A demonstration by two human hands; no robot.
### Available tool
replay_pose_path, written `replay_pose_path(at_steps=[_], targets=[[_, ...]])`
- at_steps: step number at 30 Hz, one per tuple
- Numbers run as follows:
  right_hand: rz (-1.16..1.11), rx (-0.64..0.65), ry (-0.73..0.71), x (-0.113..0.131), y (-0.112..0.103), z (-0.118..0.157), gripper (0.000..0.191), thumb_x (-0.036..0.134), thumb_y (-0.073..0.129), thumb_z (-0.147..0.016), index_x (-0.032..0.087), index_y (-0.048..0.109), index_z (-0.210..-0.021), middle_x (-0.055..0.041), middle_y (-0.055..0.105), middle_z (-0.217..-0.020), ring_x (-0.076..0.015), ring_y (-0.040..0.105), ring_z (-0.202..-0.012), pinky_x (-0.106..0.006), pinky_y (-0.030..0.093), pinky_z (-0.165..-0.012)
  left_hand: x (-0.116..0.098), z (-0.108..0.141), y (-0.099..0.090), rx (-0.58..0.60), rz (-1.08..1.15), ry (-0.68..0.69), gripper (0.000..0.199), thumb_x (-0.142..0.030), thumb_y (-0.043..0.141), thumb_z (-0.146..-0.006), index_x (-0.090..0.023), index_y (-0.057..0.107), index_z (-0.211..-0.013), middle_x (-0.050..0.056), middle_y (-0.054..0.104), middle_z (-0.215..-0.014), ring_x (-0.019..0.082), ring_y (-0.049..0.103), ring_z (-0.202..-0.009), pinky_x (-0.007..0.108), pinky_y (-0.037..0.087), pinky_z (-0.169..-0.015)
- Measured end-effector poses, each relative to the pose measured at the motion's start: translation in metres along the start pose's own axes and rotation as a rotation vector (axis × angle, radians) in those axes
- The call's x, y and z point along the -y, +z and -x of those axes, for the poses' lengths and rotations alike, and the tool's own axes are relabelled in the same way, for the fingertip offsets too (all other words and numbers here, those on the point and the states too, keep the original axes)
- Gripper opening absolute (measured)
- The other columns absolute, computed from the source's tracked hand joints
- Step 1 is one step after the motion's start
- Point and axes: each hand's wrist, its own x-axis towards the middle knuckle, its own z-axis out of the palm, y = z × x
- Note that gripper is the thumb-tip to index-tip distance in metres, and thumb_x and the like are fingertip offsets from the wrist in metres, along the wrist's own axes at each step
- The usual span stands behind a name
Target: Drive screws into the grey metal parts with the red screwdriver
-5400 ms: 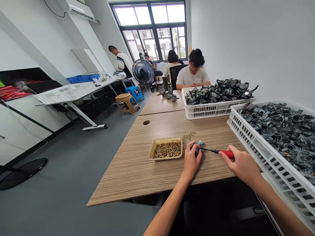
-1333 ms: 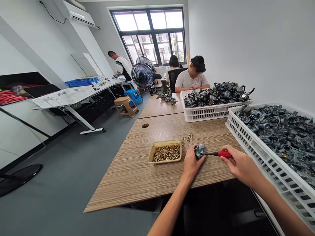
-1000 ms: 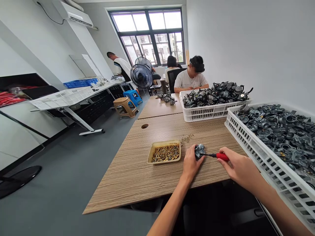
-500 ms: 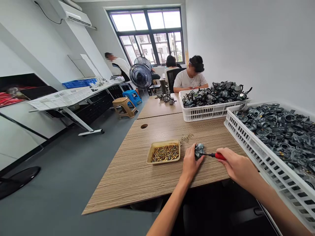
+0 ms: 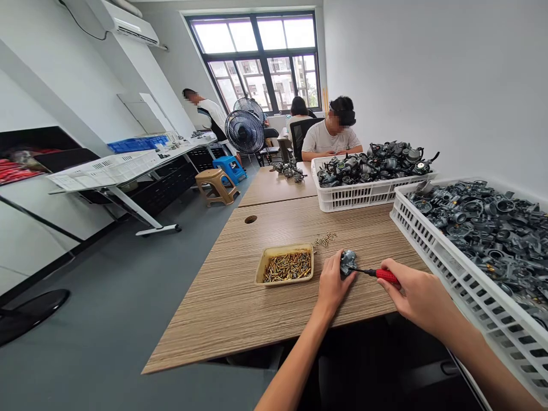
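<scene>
My left hand (image 5: 332, 282) grips a small grey metal part (image 5: 348, 261) on the wooden table (image 5: 222, 308), fingers behind it and thumb at its near side. Closed round the red handle of a screwdriver (image 5: 387, 276) is my right hand (image 5: 417, 294). The dark shaft points left, and its tip meets the metal part. To the left of my left hand stands a cream tray (image 5: 259, 277) full of small brass pieces. Several loose brass pieces (image 5: 325, 239) lie on the table just behind the metal part.
Two white crates, one at the right (image 5: 449, 257) and one further back (image 5: 342, 200), hold heaps of metal parts. A cluster of parts (image 5: 291, 170) lies at the far left of the table. A person (image 5: 331, 137) sits beyond; fans and stools stand behind left.
The screwdriver handle and my right hand have shifted very slightly right and down. My left hand still holds the metal part in nearly the same place.
</scene>
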Motion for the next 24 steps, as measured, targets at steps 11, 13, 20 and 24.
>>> replay_pose_path(at_steps=[11,13,20,24], targets=[[0.013,0.053,0.001,0.0014,-0.0054,0.0043,0.017,0.031,0.047,-0.104,0.027,0.048,-0.088,0.0023,0.069,-0.073,-0.0190,0.067,-0.059,-0.029,0.034,-0.054,-0.0044,0.0019,-0.0009,0.042,-0.061,0.069,0.068,-0.021,0.076,-0.089,-0.025,0.046,-0.150,0.010,0.067,-0.137,0.027,0.063,-0.126,0.046,0.054,-0.109],[0.005,0.053,-0.001,0.0012,-0.0048,0.0040,0.017,0.031,0.047,-0.105,0.027,0.048,-0.089,0.0022,0.069,-0.075,-0.0191,0.068,-0.061,-0.028,0.035,-0.054,-0.0039,0.0021,-0.0005,0.041,-0.063,0.076,0.069,-0.021,0.077,-0.088,-0.025,0.046,-0.150,0.010,0.067,-0.137,0.027,0.063,-0.126,0.046,0.054,-0.108],[-0.030,0.042,-0.028,-0.0019,0.0002,0.0037,0.013,0.029,0.047,-0.105,0.027,0.054,-0.095,0.0019,0.071,-0.082,-0.0188,0.071,-0.069,-0.028,0.037,-0.056,-0.0049,0.0015,-0.0009,0.034,-0.048,0.055,0.067,-0.022,0.077,-0.088,-0.025,0.047,-0.147,0.010,0.067,-0.136,0.028,0.063,-0.124,0.046,0.054,-0.108],[-0.033,0.042,-0.020,-0.0024,0.0000,0.0036,0.015,0.031,0.045,-0.106,0.027,0.056,-0.098,0.0008,0.072,-0.083,-0.0197,0.072,-0.072,-0.028,0.040,-0.057,-0.0055,0.0009,-0.0021,0.036,-0.032,0.047,0.067,-0.022,0.078,-0.088,-0.025,0.047,-0.147,0.009,0.067,-0.136,0.028,0.063,-0.124,0.047,0.053,-0.109]])
